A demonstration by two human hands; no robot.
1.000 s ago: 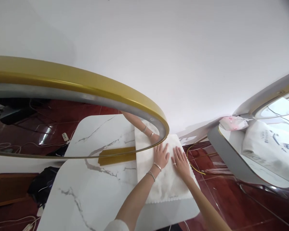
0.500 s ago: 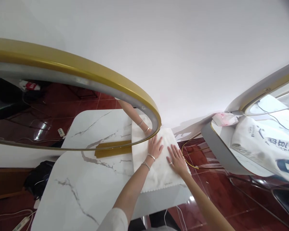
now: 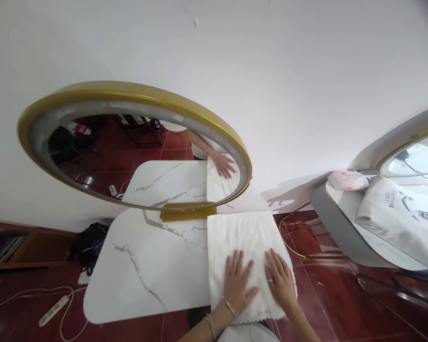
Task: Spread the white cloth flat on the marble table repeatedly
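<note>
A white cloth with a scalloped edge (image 3: 248,232) is spread flat over the right end of the marble-patterned table (image 3: 150,270). My left hand (image 3: 238,285), with bracelets on its wrist, lies on the cloth with fingers spread. To its right, my right hand (image 3: 280,278) rests flat near the cloth's right edge, a ring on one finger. Both palms face down, and neither hand grips anything. The cloth's near edge reaches to the table's front, close to my body.
A gold-framed oval mirror (image 3: 139,90) overhangs the table's back, above a gold bracket (image 3: 185,213). On the right, a second table (image 3: 337,213) holds a tissue pack (image 3: 347,180) and a printed white fabric item (image 3: 395,209). A power strip (image 3: 53,310) and cords lie on the floor.
The cloth and both hands have come back toward me, from near the wall to the table's front edge. My view has shifted, showing more of the mirror and table.
</note>
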